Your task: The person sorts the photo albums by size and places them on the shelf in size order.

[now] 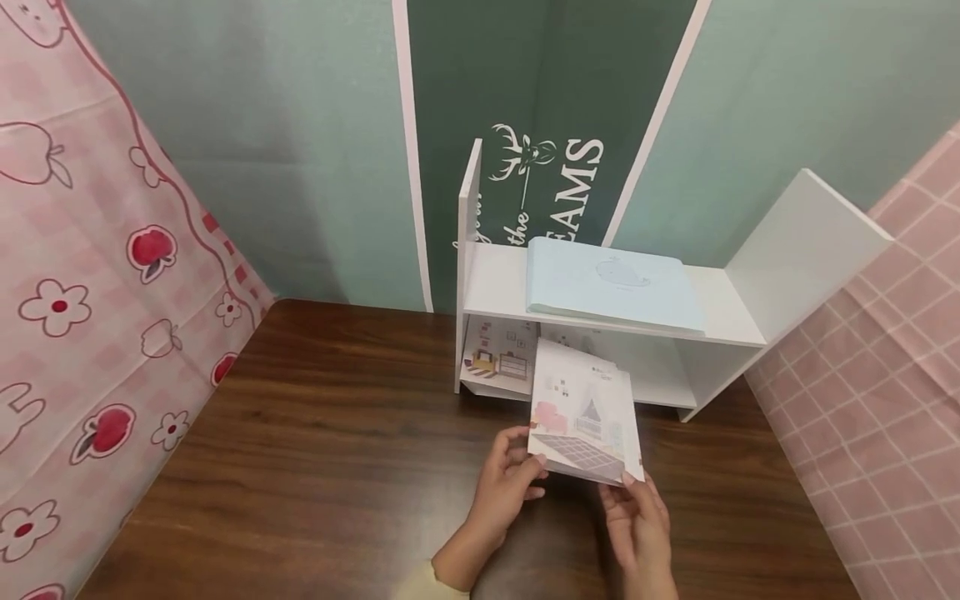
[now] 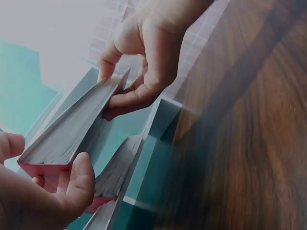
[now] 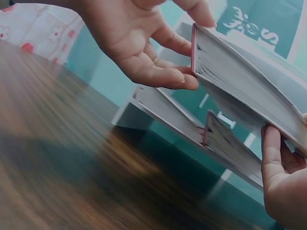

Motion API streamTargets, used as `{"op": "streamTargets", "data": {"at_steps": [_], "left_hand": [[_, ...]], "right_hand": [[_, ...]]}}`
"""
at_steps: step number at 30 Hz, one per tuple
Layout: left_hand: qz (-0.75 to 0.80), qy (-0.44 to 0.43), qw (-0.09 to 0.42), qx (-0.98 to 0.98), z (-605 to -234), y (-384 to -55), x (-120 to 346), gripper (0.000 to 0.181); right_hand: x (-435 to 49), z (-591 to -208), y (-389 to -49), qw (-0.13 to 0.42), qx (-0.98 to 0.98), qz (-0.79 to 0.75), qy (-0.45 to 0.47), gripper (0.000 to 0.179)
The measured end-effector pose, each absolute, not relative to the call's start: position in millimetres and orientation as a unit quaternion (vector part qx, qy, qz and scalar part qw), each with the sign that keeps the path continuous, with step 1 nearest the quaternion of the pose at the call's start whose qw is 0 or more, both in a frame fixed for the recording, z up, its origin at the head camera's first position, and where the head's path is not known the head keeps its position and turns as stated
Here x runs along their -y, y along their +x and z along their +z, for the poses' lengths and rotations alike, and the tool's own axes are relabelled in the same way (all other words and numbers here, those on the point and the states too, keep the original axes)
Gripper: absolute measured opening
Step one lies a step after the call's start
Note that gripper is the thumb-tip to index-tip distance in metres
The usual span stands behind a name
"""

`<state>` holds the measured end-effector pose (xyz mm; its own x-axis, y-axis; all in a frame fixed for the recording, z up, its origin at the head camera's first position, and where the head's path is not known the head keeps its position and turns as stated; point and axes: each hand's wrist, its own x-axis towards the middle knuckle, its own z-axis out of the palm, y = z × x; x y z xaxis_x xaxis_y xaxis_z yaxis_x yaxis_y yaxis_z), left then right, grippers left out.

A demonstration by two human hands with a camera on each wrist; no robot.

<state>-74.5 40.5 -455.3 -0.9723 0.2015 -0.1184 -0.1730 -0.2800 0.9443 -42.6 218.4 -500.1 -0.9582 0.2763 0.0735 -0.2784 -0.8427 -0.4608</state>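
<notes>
Between both hands is a thick book (image 1: 585, 412), its white cover printed with a furnished room. My left hand (image 1: 510, 479) pinches its near left corner, thumb on the cover and fingers beneath. At the near right corner my right hand (image 1: 637, 512) grips it the same way. The wrist views show the page block of the held book (image 2: 72, 127) and its red spine. Below and behind it, similar books (image 1: 501, 354) lie on the lower level of a white shelf (image 1: 498, 279). The held book partly hides that compartment.
A pale blue folder-like item (image 1: 622, 283) with a whale drawing lies on the upper level. Upright side panels (image 1: 806, 258) flank the shelf. It stands on a dark wooden table (image 1: 322, 467), with a green printed cloth (image 1: 300, 150) behind and pink patterned cloths at both sides.
</notes>
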Motion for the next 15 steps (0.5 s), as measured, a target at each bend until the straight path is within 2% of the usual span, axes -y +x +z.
{"op": "streamTargets", "data": {"at_steps": [7,15], "left_hand": [[0.805,0.008,0.131,-0.579,-463.4,-82.4,-62.0,0.031],[0.798,0.007,0.141,-0.586,-467.7,-89.5,-78.1,0.029]], "right_hand": [[-238.3,-505.8,-52.5,0.178,0.222,0.958,-0.023,0.03],[-258.2,-513.4,-61.2,0.18,0.218,0.959,-0.026,0.029]]}}
